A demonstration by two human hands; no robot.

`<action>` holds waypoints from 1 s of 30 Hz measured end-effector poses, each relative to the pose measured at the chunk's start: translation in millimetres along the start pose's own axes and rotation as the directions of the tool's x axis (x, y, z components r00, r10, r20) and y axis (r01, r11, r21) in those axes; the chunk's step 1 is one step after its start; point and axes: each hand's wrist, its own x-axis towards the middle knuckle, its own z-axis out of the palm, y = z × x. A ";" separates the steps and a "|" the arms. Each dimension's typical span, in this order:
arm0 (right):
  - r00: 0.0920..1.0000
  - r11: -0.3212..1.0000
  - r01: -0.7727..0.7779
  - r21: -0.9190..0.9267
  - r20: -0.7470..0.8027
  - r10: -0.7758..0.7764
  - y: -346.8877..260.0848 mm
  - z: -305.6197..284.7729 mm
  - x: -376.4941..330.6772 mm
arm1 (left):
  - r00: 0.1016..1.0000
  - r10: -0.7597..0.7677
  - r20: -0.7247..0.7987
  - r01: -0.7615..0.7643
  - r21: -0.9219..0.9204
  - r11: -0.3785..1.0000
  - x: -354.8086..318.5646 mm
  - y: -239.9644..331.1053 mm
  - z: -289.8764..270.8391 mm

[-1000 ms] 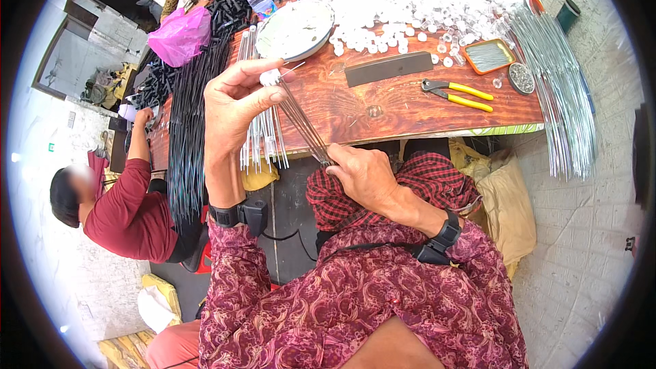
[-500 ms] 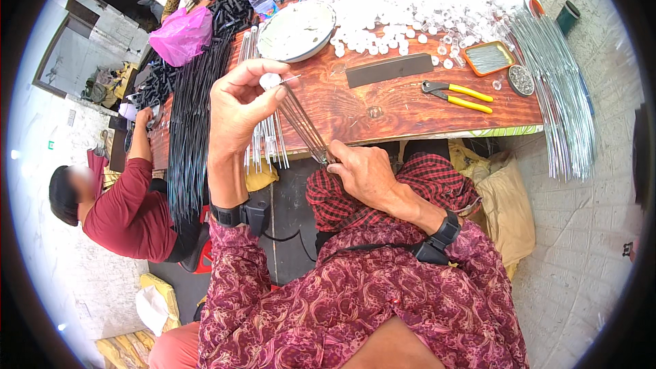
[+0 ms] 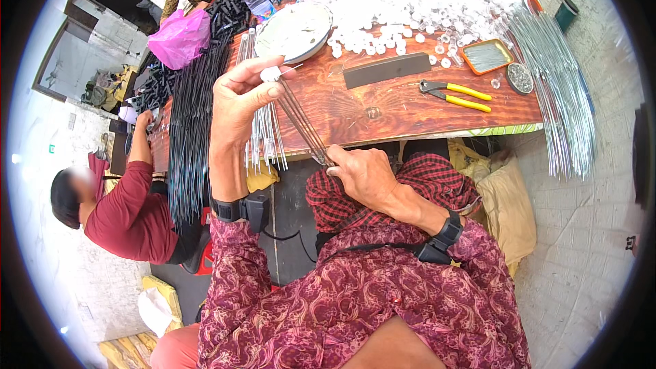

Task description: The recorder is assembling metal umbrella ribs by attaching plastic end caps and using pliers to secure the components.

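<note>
Left fingers (image 3: 256, 82) pinched together on a small white cap (image 3: 270, 74), held up at the tip of a thin rod so the two could meet end on. The left hand (image 3: 239, 99) was raised above the bench (image 3: 383, 106), clear of the clutter. Right fingers (image 3: 342, 164) were clamped round the low end of a rod bundle (image 3: 304, 123), fanned up toward the cap so each tip was within reach. The right hand (image 3: 365, 178) rested low, near the lap, bracing the bundle. More rods (image 3: 263, 133) hung over the bench's near edge, ready to grab. Beyond lay a white cap pile (image 3: 403, 14), a metal plate (image 3: 294, 31), a dark flat bar (image 3: 386, 70) and yellow pliers (image 3: 458, 93). Silvery rods (image 3: 553, 75) lay at the right end. A person in red (image 3: 130, 212) worked at the left.
</note>
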 end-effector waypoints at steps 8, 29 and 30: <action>0.998 0.997 -0.056 0.061 0.021 0.055 6.2 -5.1 5.0 | 1.000 0.007 -0.001 -0.007 0.025 1.000 -0.3 3.6 3.5; 0.998 0.988 -0.066 0.137 -0.006 0.068 3.0 -1.5 3.0 | 0.999 0.046 -0.017 -0.044 0.101 0.994 -10.9 18.1 19.8; 0.998 0.991 -0.061 0.121 -0.001 0.062 1.8 -1.7 2.7 | 0.999 0.044 -0.009 -0.043 0.098 0.994 -10.8 18.0 19.2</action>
